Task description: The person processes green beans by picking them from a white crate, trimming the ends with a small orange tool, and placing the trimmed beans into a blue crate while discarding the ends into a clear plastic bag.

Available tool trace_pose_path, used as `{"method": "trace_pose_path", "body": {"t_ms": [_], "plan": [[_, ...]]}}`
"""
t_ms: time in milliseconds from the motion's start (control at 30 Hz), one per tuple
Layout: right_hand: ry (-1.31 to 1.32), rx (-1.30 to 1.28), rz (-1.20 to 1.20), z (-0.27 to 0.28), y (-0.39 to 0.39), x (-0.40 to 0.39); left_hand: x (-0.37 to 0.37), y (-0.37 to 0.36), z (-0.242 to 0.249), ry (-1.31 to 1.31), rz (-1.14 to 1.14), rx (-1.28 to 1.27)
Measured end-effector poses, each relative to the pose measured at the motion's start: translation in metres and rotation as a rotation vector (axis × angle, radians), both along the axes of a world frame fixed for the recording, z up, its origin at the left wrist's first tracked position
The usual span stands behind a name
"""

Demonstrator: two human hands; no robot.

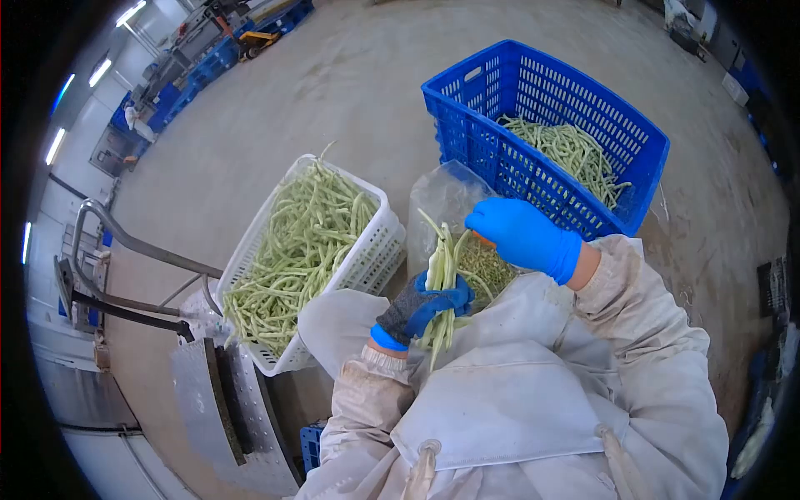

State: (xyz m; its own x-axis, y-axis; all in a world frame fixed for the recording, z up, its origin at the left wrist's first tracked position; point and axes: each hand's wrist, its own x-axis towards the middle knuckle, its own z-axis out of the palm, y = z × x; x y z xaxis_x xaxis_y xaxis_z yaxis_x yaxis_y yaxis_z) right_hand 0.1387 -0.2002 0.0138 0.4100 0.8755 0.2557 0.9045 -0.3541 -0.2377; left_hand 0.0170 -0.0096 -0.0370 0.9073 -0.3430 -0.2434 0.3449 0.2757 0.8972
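A bunch of long green beans (442, 271) is wrapped in the fingers of my left hand (425, 308), which wears a grey and blue glove. Beside the bunch's upper end is my right hand (521, 236) in a blue glove, its fingers closed; what they hold, if anything, is too small to make out. Beneath my hands a clear plastic bag (427, 200) stands open with small green bean pieces (486, 268) inside. To the left, a white basket (364, 260) is heaped with green beans (304, 242). The blue crate (492, 158) at upper right holds more beans (575, 154).
A metal cart with a curved handle (137, 246) stands at the left. Part of a small blue crate (311, 446) shows near my left sleeve. In the far background are a person in white (137, 122), a yellow pallet jack (257, 42) and blue bins.
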Motion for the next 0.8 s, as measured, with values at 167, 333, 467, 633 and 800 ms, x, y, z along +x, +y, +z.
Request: {"method": "trace_pose_path", "body": {"t_ms": [167,333,467,633,800], "plan": [[-0.019,0.246,-0.185,-0.053,-0.008,0.009,0.007,-0.006,-0.002,0.085,0.067,-0.026],[0.278,0.5,-0.855,-0.088,-0.059,0.068,-0.001,-0.008,0.005,0.05,0.012,0.058],[0.272,0.582,-0.251,-0.032,-0.036,0.015,0.008,-0.008,-0.009,0.021,0.058,0.23],[0.007,-0.166,-0.222,-0.027,-0.02,-0.006,0.008,-0.021,-0.007,0.086,0.075,0.096],[-0.256,0.285,-0.42,-0.015,-0.029,-0.011,0.004,-0.015,-0.009,0.071,-0.026,0.24]]}}
